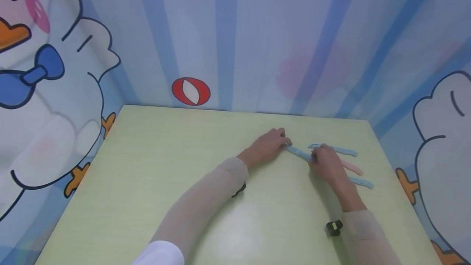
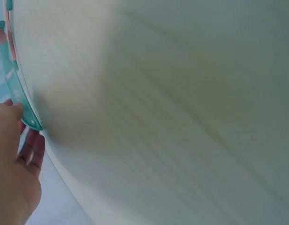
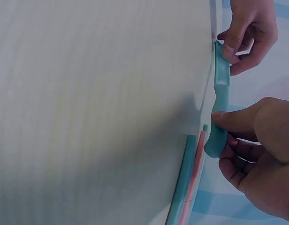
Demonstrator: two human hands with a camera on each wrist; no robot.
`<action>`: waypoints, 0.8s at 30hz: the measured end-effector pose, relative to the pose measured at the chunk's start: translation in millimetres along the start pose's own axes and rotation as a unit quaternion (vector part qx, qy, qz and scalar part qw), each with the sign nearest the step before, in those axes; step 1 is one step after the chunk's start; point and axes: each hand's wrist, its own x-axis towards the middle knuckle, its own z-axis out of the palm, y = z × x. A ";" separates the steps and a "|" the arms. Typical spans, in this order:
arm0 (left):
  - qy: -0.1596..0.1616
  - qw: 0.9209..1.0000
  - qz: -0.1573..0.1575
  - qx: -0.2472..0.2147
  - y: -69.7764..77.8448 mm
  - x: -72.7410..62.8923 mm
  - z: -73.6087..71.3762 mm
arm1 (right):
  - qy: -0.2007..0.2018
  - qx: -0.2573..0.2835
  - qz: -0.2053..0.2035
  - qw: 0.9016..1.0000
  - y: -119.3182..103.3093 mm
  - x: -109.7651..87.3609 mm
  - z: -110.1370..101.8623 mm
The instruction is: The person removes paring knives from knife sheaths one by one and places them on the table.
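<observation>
Linking left hand (image 1: 268, 145) and right hand (image 1: 328, 165): a wavy teal tool (image 3: 222, 97), apparently plastic.

In the head view, the right hand (image 1: 327, 165) hides part of the pink tool (image 1: 352, 167).

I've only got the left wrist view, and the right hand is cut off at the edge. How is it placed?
Observer: The right hand pinches the held tool near its curved end.
Operator: What else lies by that hand? I only catch scraps.
Observer: Three more: a blue tool, a pink tool and a second blue tool.
Operator: Which is in the middle?
Observer: The pink tool lies between the other two.
</observation>
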 end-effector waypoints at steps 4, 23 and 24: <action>-0.008 1.000 0.027 0.000 -5.5 -5.8 -2.3 | -0.003 0.008 -0.012 1.000 -4.6 0.2 -4.2; -0.033 0.990 0.067 0.116 -3.3 -25.3 -44.3 | -0.014 -0.043 -0.137 0.990 -35.0 7.4 -34.7; -0.037 0.990 0.067 0.120 -3.6 -26.4 -46.2 | -0.018 -0.042 -0.140 0.989 -37.0 8.2 -36.4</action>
